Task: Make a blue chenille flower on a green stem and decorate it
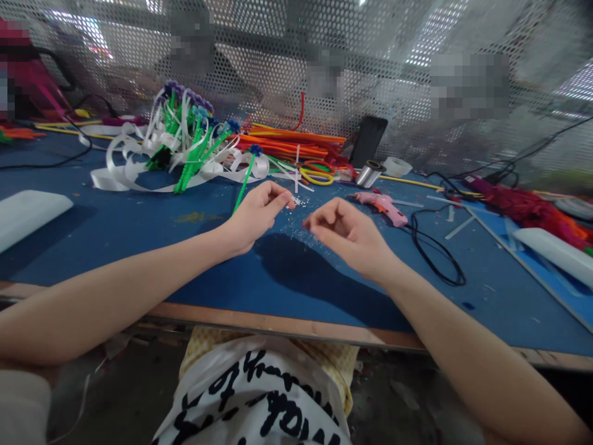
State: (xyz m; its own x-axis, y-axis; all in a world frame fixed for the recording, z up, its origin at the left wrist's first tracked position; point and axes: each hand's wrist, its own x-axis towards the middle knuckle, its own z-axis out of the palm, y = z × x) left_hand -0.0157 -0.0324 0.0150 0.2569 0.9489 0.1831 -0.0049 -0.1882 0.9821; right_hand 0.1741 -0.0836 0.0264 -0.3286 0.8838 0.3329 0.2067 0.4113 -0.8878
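Note:
My left hand [260, 211] is over the middle of the blue table, thumb and forefinger pinched together; what is between them is too small to make out. Close to its fingertips lies a little pile of tiny white beads [299, 201]. A green pipe-cleaner stem with a blue flower head [256, 150] runs down behind this hand, and I cannot tell if the hidden fingers grip it. Just right of the beads, my right hand [348, 233] has its fingers curled and thumb against the forefinger, with any held thing hidden. The two hands are apart.
Behind my left hand lie green pipe-cleaner flowers [197, 145] with white ribbon [111, 179]. Orange pipe cleaners [287, 145], a phone [369, 141] and a wire spool [369, 175] stand or lie at the back. Right of my hands are a pink glue gun [382, 207] and its black cord [435, 256].

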